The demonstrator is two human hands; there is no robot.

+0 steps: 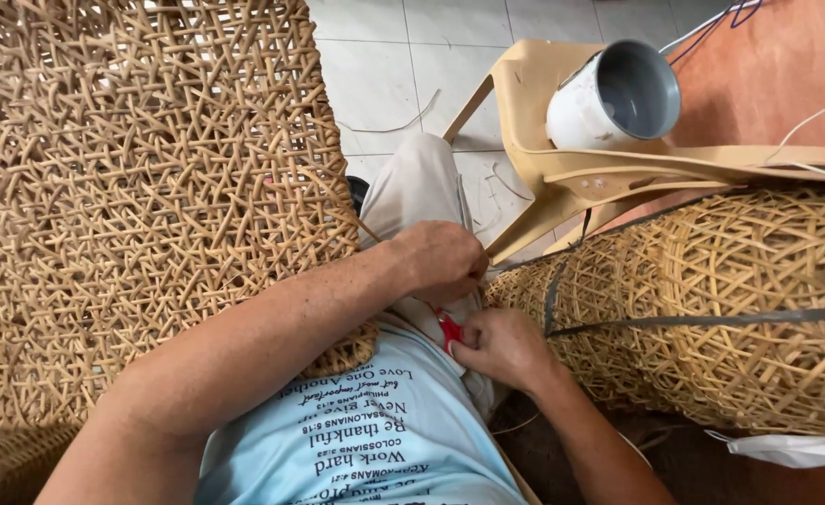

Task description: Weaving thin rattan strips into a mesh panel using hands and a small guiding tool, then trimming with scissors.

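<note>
Woven rattan panel (141,178): large open-lattice piece, standing to the left of and above the left hand, its lower edge lying across the person's lap.

Rattan basket frame (740,299): rounded, lying on its side just right of the right hand, a dark strip crossing it.

Plastic chair (562,168): tan, tipped over, sitting beyond both hands.

White tin can (614,93): resting on the chair, open mouth facing the camera, well apart from the hands.

Left hand (441,260): fingers curling shut, pinching something too small to make out, hovering just above the right hand.

Right hand (501,346): fingers closing around red-handled cutters (449,329), which are sitting between the two hands, against the light blue shirt (375,440).
</note>
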